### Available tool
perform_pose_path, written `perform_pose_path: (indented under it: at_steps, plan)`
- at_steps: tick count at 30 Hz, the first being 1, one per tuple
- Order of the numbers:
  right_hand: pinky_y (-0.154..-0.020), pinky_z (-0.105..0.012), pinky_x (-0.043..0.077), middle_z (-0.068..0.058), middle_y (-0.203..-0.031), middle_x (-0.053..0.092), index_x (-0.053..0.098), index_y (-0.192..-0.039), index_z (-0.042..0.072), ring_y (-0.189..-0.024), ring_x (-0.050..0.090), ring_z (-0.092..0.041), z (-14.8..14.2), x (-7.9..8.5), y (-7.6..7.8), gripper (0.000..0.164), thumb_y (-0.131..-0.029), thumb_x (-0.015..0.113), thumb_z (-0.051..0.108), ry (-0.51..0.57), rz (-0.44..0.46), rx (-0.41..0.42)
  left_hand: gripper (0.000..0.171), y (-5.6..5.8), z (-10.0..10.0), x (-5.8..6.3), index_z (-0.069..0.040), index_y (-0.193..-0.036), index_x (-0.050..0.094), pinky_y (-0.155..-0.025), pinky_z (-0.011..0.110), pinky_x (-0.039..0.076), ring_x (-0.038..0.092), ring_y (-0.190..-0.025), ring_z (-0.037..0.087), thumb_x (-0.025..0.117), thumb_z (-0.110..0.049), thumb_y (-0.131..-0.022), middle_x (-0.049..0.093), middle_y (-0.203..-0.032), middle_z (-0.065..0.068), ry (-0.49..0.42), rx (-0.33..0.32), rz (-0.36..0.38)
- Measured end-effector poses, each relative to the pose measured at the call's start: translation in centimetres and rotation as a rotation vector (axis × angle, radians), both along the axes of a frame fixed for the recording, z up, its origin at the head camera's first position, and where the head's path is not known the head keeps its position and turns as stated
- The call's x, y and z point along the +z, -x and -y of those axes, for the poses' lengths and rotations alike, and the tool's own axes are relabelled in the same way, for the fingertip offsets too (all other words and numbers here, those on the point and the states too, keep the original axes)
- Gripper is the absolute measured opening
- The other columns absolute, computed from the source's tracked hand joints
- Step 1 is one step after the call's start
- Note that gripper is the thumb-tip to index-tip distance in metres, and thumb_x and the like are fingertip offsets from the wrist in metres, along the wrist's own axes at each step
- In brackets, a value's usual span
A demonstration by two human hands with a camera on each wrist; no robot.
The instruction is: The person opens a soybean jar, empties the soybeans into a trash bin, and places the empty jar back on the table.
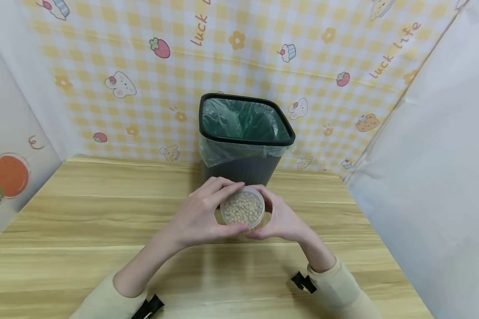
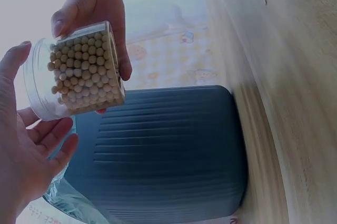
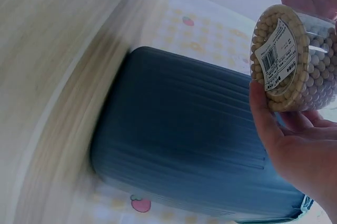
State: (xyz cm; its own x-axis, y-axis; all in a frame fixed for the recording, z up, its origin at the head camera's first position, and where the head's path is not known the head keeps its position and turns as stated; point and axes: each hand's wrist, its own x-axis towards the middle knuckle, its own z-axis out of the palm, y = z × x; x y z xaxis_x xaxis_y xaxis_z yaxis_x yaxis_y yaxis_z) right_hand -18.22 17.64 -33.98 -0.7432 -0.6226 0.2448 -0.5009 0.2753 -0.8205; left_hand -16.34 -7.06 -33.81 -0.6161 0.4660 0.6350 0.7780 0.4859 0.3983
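A clear round jar (image 1: 243, 207) full of small beige balls is held up in front of the bin, its lid end towards the head camera. At the clear lid (image 2: 37, 81), my left hand (image 1: 203, 212) curves its thumb and fingers around the rim. My right hand (image 1: 281, 217) grips the body near the base, as the left wrist view shows. A white barcode label (image 3: 276, 55) is on the jar's base in the right wrist view. In the left wrist view the jar lies tilted, with the balls packed towards its base.
Just behind the jar, a dark grey bin (image 1: 239, 170) with a translucent green liner (image 1: 243, 119) stands against the yellow checked backdrop (image 1: 143, 110). The wooden tabletop (image 1: 103, 204) spreads to both sides. White sheeting (image 1: 422, 155) borders the right side.
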Motion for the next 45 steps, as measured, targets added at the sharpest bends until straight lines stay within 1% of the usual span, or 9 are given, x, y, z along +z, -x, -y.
perform_pose_path:
  at_steps: [6,11,18,24,27,33,38,42,45]
  plan:
    - [-0.099,-0.031,0.053,-0.002,-0.133,0.064,0.052,-0.144,0.019,-0.116,0.063,-0.016,-0.2,0.0,-0.2,0.085,-0.069,0.093,0.012,-0.027,-0.048,-0.049,0.080,0.1,-0.2,-0.3,-0.012,-0.138,0.065,-0.093,0.036,0.054,0.057,-0.114,0.013,0.089,-0.052,-0.072,0.065,-0.123,-0.001,-0.052,-0.030,-0.039]
    - [-0.098,-0.031,0.054,0.000,-0.132,0.065,0.054,-0.143,0.019,-0.115,0.064,-0.015,0.2,-0.2,-0.2,0.087,-0.067,0.095,0.013,-0.034,-0.060,-0.092,0.081,0.2,-0.1,-0.3,-0.011,-0.136,0.065,-0.094,0.036,0.053,0.056,-0.112,0.013,0.093,-0.046,-0.069,0.065,-0.119,-0.001,-0.079,-0.040,-0.005]
    - [-0.097,-0.030,0.055,0.003,-0.130,0.067,0.056,-0.141,0.022,-0.113,0.066,-0.014,0.6,-0.3,-0.4,0.088,-0.064,0.097,0.016,-0.032,-0.081,-0.142,0.080,0.1,-0.2,-0.2,-0.011,-0.137,0.065,-0.092,0.034,0.053,0.054,-0.113,0.013,0.095,-0.042,-0.069,0.064,-0.117,-0.001,-0.120,-0.053,0.058]
    - [-0.095,-0.031,0.056,0.006,-0.127,0.069,0.057,-0.140,0.025,-0.110,0.067,-0.013,0.9,-0.3,-0.7,0.088,-0.063,0.098,0.018,-0.044,-0.114,-0.184,0.079,0.1,-0.1,-0.2,-0.012,-0.136,0.067,-0.091,0.034,0.054,0.055,-0.112,0.013,0.095,-0.041,-0.068,0.064,-0.115,-0.001,-0.138,-0.053,0.069]
    - [-0.093,-0.032,0.057,0.004,-0.127,0.070,0.057,-0.141,0.022,-0.109,0.068,-0.014,0.9,-0.4,-0.8,0.088,-0.062,0.098,0.018,-0.048,-0.135,-0.205,0.079,0.1,-0.2,-0.1,-0.012,-0.136,0.067,-0.091,0.034,0.054,0.055,-0.113,0.012,0.095,-0.040,-0.068,0.064,-0.115,-0.002,-0.136,-0.047,0.077]
    - [-0.093,-0.034,0.058,-0.003,-0.128,0.070,0.057,-0.140,0.014,-0.113,0.069,-0.018,1.2,-0.7,-1.1,0.087,-0.063,0.097,0.015,-0.065,-0.207,-0.284,0.080,-0.1,-0.6,-0.2,-0.010,-0.134,0.067,-0.090,0.034,0.053,0.054,-0.111,0.012,0.096,-0.041,-0.067,0.062,-0.113,-0.001,-0.151,0.005,0.069]
    - [-0.089,-0.034,0.059,-0.002,-0.125,0.072,0.058,-0.140,0.016,-0.109,0.070,-0.017,1.8,-0.7,-1.5,0.086,-0.063,0.096,0.018,-0.059,-0.304,-0.370,0.081,-0.1,-1.2,-0.4,-0.007,-0.132,0.067,-0.087,0.034,0.051,0.053,-0.108,0.016,0.096,-0.044,-0.065,0.061,-0.109,0.002,-0.184,0.082,0.006]
    - [-0.088,-0.035,0.059,-0.001,-0.124,0.072,0.059,-0.140,0.017,-0.106,0.071,-0.015,2.2,-0.6,-1.9,0.086,-0.063,0.097,0.022,-0.048,-0.387,-0.419,0.083,-0.4,-1.6,-0.5,-0.004,-0.129,0.066,-0.091,0.038,0.047,0.053,-0.108,0.021,0.095,-0.049,-0.065,0.062,-0.109,0.005,-0.200,0.146,-0.028]
    - [-0.088,-0.035,0.058,-0.001,-0.125,0.071,0.058,-0.140,0.017,-0.106,0.071,-0.015,2.3,-0.6,-2.1,0.087,-0.063,0.098,0.026,-0.050,-0.424,-0.439,0.084,-0.7,-1.8,-0.4,-0.002,-0.130,0.064,-0.097,0.042,0.047,0.054,-0.112,0.025,0.092,-0.052,-0.068,0.063,-0.116,0.008,-0.187,0.183,-0.034]
